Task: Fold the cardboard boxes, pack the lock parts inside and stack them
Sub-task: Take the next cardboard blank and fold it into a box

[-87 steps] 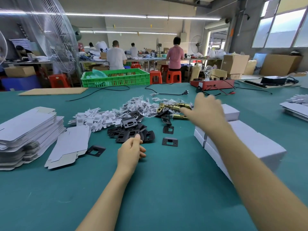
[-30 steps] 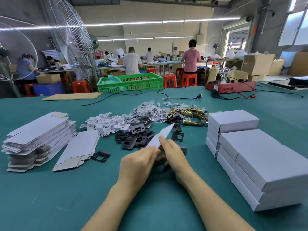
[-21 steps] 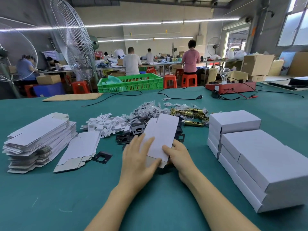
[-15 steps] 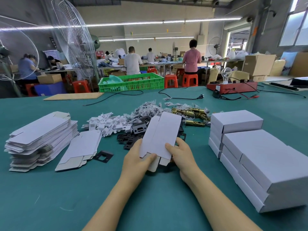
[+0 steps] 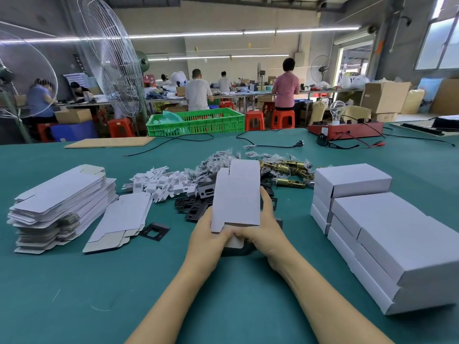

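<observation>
Cardboard box (image 5: 236,194), still a flat blank, held up over the worktop (image 5: 124,281) at its near end by both hands.

The left hand (image 5: 207,240) and right hand (image 5: 264,232) each grip a lower corner, fingers curled around the edges, likely to pop it open. Black lock plates (image 5: 193,207) and brass latches (image 5: 285,170) lie just behind; finished boxes (image 5: 385,232) stacked to the right.
</observation>
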`<act>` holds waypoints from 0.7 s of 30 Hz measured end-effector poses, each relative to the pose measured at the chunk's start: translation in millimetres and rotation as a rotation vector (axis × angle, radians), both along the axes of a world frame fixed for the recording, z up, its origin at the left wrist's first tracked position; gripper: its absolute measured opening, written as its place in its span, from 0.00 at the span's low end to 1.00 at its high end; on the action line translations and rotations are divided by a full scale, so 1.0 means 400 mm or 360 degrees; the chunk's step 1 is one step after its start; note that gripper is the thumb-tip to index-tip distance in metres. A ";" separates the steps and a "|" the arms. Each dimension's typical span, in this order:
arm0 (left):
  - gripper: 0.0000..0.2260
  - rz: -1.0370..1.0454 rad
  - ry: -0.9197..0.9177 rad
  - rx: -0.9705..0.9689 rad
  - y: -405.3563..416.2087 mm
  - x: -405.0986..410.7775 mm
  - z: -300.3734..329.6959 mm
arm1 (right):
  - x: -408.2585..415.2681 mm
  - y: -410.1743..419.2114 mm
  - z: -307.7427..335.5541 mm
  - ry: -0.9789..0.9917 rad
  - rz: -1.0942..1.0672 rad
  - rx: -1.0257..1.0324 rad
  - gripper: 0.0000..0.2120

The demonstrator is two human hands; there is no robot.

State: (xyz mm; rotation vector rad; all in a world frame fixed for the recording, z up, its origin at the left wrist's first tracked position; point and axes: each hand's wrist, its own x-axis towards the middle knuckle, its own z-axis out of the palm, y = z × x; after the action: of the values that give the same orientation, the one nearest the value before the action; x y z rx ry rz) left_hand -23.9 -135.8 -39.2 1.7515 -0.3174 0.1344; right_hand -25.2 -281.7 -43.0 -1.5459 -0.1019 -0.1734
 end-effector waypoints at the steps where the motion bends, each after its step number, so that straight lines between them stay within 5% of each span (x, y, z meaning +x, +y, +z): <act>1: 0.21 -0.0030 0.0003 -0.0027 -0.001 0.000 0.000 | 0.002 -0.004 -0.001 0.0006 -0.0020 0.0019 0.49; 16: 0.15 0.0008 -0.0091 0.0317 -0.004 0.014 -0.022 | 0.014 -0.005 -0.018 0.0027 -0.0280 0.0026 0.38; 21: 0.13 0.0023 -0.0020 0.0219 -0.002 0.016 -0.023 | 0.004 0.014 -0.014 -0.0112 -0.0356 -0.0349 0.39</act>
State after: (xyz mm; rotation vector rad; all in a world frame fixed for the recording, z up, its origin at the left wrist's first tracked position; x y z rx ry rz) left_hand -17.4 -136.7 -48.4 1.8901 -0.3295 0.1367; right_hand -23.4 -276.2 -48.7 -1.7693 -0.0031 -0.4049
